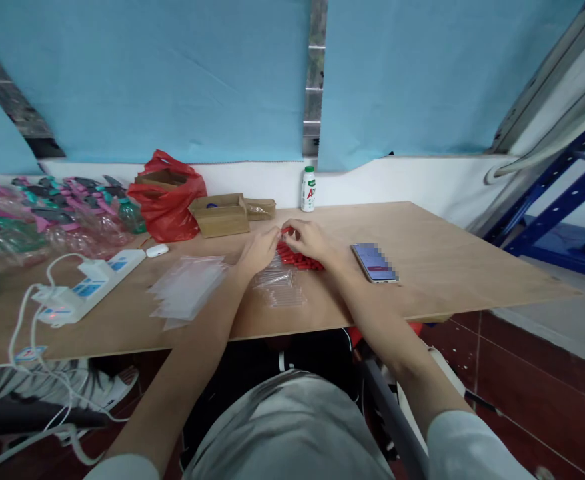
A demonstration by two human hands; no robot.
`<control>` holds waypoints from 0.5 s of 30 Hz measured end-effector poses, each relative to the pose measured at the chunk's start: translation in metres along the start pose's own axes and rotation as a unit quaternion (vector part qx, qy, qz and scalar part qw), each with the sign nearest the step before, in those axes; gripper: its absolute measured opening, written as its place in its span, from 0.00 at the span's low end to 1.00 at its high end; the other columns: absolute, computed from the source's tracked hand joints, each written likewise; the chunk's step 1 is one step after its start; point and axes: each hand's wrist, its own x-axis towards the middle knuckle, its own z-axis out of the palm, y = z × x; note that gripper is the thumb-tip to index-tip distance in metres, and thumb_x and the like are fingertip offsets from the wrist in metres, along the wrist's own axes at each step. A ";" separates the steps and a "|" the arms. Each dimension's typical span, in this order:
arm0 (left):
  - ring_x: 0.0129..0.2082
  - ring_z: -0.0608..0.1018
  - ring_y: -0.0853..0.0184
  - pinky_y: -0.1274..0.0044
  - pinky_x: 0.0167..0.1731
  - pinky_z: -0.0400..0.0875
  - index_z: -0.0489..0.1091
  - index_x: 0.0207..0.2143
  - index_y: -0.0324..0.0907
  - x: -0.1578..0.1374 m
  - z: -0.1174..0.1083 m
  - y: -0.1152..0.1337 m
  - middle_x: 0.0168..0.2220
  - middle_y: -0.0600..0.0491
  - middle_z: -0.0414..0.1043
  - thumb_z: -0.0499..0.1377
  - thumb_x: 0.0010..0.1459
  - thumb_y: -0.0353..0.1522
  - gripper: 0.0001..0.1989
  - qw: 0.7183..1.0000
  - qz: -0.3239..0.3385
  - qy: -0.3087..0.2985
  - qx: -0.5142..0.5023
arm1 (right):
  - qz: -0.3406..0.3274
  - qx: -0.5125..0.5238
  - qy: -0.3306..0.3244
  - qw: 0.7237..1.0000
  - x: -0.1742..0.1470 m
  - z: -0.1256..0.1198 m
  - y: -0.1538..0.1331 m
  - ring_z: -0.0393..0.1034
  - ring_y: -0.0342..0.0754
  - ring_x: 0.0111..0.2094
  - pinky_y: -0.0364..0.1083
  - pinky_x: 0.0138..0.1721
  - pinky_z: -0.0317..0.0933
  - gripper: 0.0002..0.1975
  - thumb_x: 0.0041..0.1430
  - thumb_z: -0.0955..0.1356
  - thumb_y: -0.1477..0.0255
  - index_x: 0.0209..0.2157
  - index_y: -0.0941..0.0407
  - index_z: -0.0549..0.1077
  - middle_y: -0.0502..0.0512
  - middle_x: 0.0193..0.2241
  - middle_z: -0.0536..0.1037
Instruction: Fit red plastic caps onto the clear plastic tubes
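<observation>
Head view, looking down and forward: both hands meet over the middle of the desk [422, 267], the left hand [258, 250] and the right hand [310, 241] pinched narrow with fingertips nearly touching, together holding a small red piece [286, 231] lifted from the row of red parts [300, 259] that lies just under and in front of the right hand. A clear pouch [278, 285], apparently already filled, lies on the near side of that row, touching it. It looks like the sorting or bagging step, one piece being picked off or handled before it goes into a pouch; the next move would seem to call for a fine two-finger grip and a free hand to open a bag. Left of the hands, a loose stack of empty clear bags [187, 288] lies near; right of them a phone [375, 262] lies flat, close to the right wrist. Farther out are a white power strip [90, 285] with trailing cables, a white earbud case [157, 251], an open cardboard box [220, 215], a red plastic bag [170, 200], a small white bottle [308, 189] at the back wall, and packed coloured items [32, 213] at the far left. Open room lies on the right half of the desk; the near edge runs close under the forearms.
</observation>
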 end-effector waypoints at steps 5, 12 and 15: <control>0.41 0.80 0.57 0.67 0.47 0.71 0.75 0.45 0.46 0.000 0.004 -0.004 0.39 0.46 0.79 0.44 0.78 0.42 0.21 0.999 -0.011 -0.013 -0.031 | -0.005 -0.041 0.009 0.999 0.000 0.003 0.000 0.76 0.52 0.40 0.47 0.43 0.61 0.14 0.68 0.67 0.65 0.49 0.56 0.79 0.58 0.44 0.84; 0.40 0.80 0.58 0.67 0.47 0.73 0.75 0.43 0.46 -0.001 0.011 -0.013 0.38 0.47 0.79 0.43 0.78 0.42 0.22 0.999 -0.013 -0.016 -0.048 | -0.010 -0.065 -0.004 0.998 0.000 0.005 -0.001 0.75 0.52 0.39 0.46 0.41 0.60 0.13 0.68 0.67 0.65 0.48 0.56 0.79 0.58 0.42 0.84; 0.39 0.79 0.57 0.67 0.45 0.73 0.75 0.43 0.46 -0.001 0.012 -0.013 0.38 0.47 0.80 0.44 0.78 0.41 0.21 0.999 -0.017 -0.022 -0.038 | -0.002 -0.093 -0.010 0.996 0.000 0.005 -0.006 0.74 0.53 0.38 0.47 0.40 0.58 0.13 0.68 0.68 0.63 0.46 0.56 0.80 0.58 0.41 0.84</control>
